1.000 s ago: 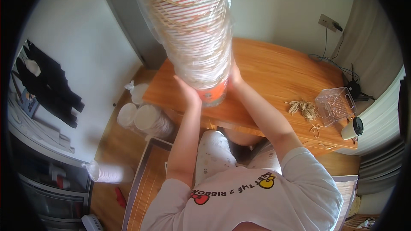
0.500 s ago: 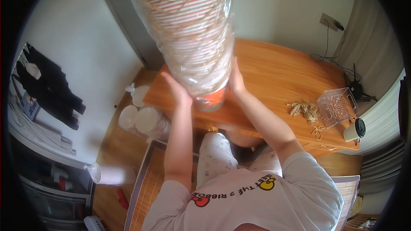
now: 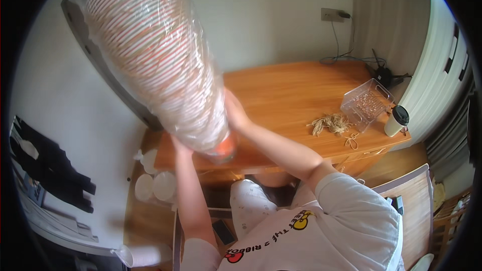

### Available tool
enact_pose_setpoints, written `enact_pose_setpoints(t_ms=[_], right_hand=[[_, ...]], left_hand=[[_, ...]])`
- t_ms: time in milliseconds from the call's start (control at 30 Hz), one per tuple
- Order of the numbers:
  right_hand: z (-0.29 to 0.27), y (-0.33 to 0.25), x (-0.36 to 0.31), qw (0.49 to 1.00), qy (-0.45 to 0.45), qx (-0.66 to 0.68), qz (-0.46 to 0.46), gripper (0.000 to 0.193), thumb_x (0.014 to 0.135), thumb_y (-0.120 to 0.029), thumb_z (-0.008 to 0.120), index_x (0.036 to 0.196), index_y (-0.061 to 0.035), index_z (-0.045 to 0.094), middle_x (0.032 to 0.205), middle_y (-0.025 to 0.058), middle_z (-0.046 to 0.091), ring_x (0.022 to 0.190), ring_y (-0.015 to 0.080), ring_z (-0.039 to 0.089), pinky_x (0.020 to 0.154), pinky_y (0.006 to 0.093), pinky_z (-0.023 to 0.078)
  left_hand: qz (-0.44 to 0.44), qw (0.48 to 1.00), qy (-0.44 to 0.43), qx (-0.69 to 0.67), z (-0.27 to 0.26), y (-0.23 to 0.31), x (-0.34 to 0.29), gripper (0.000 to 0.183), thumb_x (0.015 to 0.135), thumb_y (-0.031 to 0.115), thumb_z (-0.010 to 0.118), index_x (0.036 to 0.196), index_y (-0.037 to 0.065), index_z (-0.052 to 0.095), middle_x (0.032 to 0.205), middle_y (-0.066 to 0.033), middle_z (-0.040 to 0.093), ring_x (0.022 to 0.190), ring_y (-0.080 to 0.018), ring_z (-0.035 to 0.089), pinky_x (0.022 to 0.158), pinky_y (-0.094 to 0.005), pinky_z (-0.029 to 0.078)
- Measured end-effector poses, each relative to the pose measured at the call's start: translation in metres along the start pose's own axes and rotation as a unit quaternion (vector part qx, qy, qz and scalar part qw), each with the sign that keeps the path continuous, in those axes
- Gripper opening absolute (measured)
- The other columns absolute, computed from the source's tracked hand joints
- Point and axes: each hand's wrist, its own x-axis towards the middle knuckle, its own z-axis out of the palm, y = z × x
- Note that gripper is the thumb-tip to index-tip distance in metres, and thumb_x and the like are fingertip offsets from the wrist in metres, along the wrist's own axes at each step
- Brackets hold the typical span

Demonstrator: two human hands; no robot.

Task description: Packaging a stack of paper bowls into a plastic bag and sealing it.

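A tall stack of paper cups [image 3: 160, 65] in a clear plastic sleeve rises toward the camera, tilted to the upper left. Its orange bottom end sits just above the wooden table [image 3: 296, 95]. My left hand [image 3: 181, 146] grips the lower left side of the stack, mostly hidden behind it. On the lower right side of the stack my right hand [image 3: 235, 113] holds it. Both forearms reach up from the lower edge.
A bundle of twine [image 3: 329, 123], a clear plastic box [image 3: 365, 104] and a white cup with a dark lid [image 3: 396, 121] lie at the table's right end. White round lids or plates [image 3: 155, 186] sit on the floor at left. Cables [image 3: 351, 60] run along the back wall.
The view has swung right and the stack now leans further to the upper left. Both hands stay on its lower end.
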Motion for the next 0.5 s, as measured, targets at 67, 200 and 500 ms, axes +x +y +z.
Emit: enact_pose_setpoints(t_ms=[67, 200, 500], right_hand=[[0.006, -0.013, -0.017, 1.0, 0.012, -0.006, -0.009, 0.049, 0.106, -0.033, 0.036, 0.141, 0.0016, 0.042, 0.137, 0.0109, 0.051, 0.125, 0.0176, 0.046, 0.108, 0.0298, 0.033], [0.025, -0.061, -0.062, 0.997, 0.016, 0.039, 0.07, 0.047, 0.107, -0.032, 0.035, 0.139, 0.0013, 0.043, 0.133, 0.0093, 0.054, 0.121, 0.0155, 0.049, 0.106, 0.0289, 0.035], [0.038, -0.144, -0.153, 0.972, 0.018, 0.152, 0.178, 0.047, 0.104, -0.031, 0.041, 0.142, -0.0019, 0.041, 0.137, 0.0097, 0.052, 0.122, 0.0188, 0.051, 0.105, 0.0328, 0.039]], left_hand=[[0.008, 0.999, -0.01, -0.038, 0.014, 0.001, -0.024, 0.069, 0.1, 0.056, 0.029, 0.149, 0.007, 0.031, 0.149, -0.0099, 0.04, 0.134, -0.0306, 0.042, 0.109, -0.048, 0.037], [0.006, 0.999, -0.015, -0.051, 0.03, 0.008, -0.078, 0.064, 0.101, 0.052, 0.032, 0.147, 0.007, 0.035, 0.145, -0.01, 0.045, 0.129, -0.0293, 0.047, 0.106, -0.0466, 0.041], [0.0, 0.999, -0.015, -0.044, 0.038, -0.007, -0.18, 0.069, 0.099, 0.057, 0.034, 0.147, 0.008, 0.034, 0.146, -0.0097, 0.044, 0.131, -0.0283, 0.046, 0.107, -0.0472, 0.04]])
